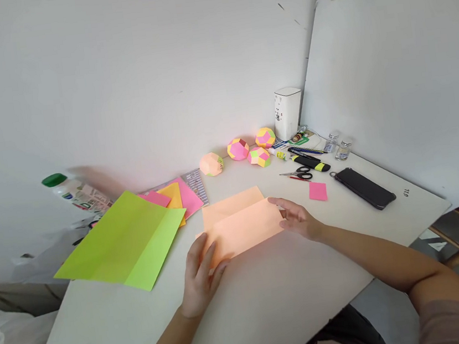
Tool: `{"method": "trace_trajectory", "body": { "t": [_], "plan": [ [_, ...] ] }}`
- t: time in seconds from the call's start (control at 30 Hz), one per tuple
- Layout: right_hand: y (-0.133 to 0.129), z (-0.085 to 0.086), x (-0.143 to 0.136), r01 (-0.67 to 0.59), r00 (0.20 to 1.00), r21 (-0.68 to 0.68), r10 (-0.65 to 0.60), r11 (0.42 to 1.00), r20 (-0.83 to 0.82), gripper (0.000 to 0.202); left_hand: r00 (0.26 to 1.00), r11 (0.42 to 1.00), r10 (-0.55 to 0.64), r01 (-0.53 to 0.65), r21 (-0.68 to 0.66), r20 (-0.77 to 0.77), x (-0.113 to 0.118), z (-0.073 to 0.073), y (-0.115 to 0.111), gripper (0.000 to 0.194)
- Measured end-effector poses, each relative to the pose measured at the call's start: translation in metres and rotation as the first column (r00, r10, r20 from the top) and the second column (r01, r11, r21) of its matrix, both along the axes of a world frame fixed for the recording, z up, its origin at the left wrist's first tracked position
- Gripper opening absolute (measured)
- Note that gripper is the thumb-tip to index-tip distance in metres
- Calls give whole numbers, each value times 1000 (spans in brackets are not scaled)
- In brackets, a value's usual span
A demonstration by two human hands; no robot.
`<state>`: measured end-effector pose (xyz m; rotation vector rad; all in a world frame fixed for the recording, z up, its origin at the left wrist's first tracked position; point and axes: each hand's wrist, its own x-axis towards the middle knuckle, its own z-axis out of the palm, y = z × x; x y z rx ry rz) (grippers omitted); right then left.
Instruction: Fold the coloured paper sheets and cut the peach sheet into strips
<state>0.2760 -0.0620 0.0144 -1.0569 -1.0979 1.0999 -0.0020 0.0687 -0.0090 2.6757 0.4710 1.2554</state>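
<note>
Seen from the head camera, you hold peach paper (245, 228) by its two ends above the near middle of a white table (251, 314). Your left hand (200, 276) is partly open, fingers loosely curled and spread on the left end, thumb by the lower edge. Your right hand (300, 219) has a narrower opening, its fingertips and thumb on the right end.

The peach paper is pale, plain and unmarked, and shows two long panels: a bright front one, slightly slanted and rising to the right, overlaps a duller one behind. Whether they are one folded sheet or two cannot be told. Its long lower edge runs nearly straight, with the left end partly hidden by your fingers.

To the left lies creased green paper (124, 240), beside pink and orange sheets (174, 196). Four faceted paper balls (238, 149) sit along the wall, one of them largely peach. To the right are black-handled scissors (304, 173), a small pink square (318, 191) and a black case (364, 188).
</note>
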Motion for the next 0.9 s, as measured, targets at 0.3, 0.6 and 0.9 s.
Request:
{"method": "trace_trajectory", "body": {
  "t": [0.3, 0.6, 0.9],
  "plan": [
    [-7, 3, -3, 17, 976, 111, -41, 994, 216, 73, 999, 994, 22, -20, 106, -23, -1, 4, 8, 73],
    [-5, -1, -4, -60, 951, 171, 4, 983, 310, 82, 1000, 991, 27, -26, 128, -8, -1, 9, 9, 64],
    [-5, -6, -2, -18, 862, 208, -90, 978, 499, 74, 998, 989, 59, -60, 136, 7, -3, 10, 8, 64]
  ]
}}
